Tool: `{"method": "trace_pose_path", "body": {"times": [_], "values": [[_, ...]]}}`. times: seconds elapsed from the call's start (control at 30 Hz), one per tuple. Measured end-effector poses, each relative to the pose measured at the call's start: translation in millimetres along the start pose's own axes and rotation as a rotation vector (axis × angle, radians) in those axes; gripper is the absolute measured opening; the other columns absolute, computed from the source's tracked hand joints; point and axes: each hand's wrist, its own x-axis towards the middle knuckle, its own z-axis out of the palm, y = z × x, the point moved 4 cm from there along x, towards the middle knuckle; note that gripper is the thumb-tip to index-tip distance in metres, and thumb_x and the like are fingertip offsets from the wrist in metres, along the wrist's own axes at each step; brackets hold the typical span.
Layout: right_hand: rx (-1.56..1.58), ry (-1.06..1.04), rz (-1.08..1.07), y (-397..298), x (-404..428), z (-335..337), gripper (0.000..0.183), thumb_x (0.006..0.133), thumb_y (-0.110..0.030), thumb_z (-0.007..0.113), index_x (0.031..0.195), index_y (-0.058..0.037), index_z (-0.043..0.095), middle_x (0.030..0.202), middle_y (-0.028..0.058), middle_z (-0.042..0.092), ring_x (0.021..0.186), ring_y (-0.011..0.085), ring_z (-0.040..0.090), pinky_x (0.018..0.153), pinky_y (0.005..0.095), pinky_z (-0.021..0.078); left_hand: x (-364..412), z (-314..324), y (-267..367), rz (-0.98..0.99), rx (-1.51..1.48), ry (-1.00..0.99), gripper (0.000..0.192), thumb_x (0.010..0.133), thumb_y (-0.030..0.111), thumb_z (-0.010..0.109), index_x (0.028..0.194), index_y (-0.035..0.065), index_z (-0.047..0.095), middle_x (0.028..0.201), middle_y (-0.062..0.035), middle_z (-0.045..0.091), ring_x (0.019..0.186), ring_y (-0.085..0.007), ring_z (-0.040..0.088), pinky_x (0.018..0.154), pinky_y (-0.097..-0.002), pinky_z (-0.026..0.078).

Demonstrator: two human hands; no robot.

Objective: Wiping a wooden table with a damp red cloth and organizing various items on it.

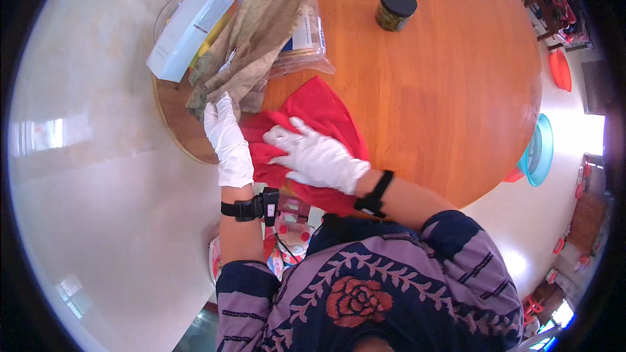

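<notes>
My left hand, in a white glove, grips the near end of a brown cloth that stretches up over the packages on the round wooden table. A red cloth lies crumpled at the table's near edge. My right hand, also white-gloved and slightly blurred, rests on the red cloth with its fingers spread. Whether its fingertips pinch any fabric cannot be told.
A white box leans at the table's left edge, beside a clear plastic package of flat items. A jar with a black lid stands farther back. Beyond the table's right edge is a turquoise basin.
</notes>
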Motion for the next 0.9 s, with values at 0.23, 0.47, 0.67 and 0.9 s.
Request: {"method": "trace_pose_path", "body": {"times": [0.23,0.47,0.67,0.9], "values": [[-0.390,0.186,0.699,117.6,-170.9,-92.8,0.046,0.084,-0.022,0.063,0.130,-0.0141,0.060,0.144,0.0202,0.045,0.137,0.0362,0.040,0.116,0.0594,0.0231,-15.1,3.8,3.5,-0.020,0.032,-0.091,0.029,0.101,0.015,0.054,0.124,-0.0026,0.059,0.115,-0.0073,0.065,0.103,-0.0142,0.058,0.093,-0.0292,0.045],[-0.830,0.257,1.070,169.8,-144.3,-117.6,0.047,0.090,-0.030,0.053,0.127,-0.0015,0.057,0.130,0.0167,0.056,0.121,0.0470,0.047,0.093,0.0701,0.0406,-22.2,38.9,-7.4,0.437,0.687,-0.555,0.045,0.087,-0.009,0.045,0.131,-0.0048,0.055,0.133,-0.0190,0.058,0.132,-0.0311,0.049,0.115,-0.0415,0.033],[-0.154,0.416,0.309,6.7,-86.2,-27.6,0.041,0.081,-0.034,0.063,0.114,-0.0091,0.066,0.135,0.0192,0.054,0.135,0.0339,0.042,0.111,0.0573,0.0312,-10.0,27.8,-21.3,0.706,0.913,-0.619,0.057,0.078,-0.011,0.040,0.134,-0.0067,0.051,0.140,-0.0222,0.052,0.137,-0.0350,0.043,0.117,-0.0439,0.029],[0.015,-0.026,0.504,7.3,-252.7,-38.4,0.026,0.075,-0.034,0.071,0.090,-0.0140,0.075,0.149,0.0098,0.045,0.142,0.0261,0.036,0.114,0.0621,0.0192,-23.6,22.3,-11.0,0.643,0.979,-0.629,0.053,0.082,-0.007,0.049,0.134,-0.0062,0.051,0.142,-0.0222,0.050,0.136,-0.0349,0.043,0.118,-0.0426,0.029]]}}
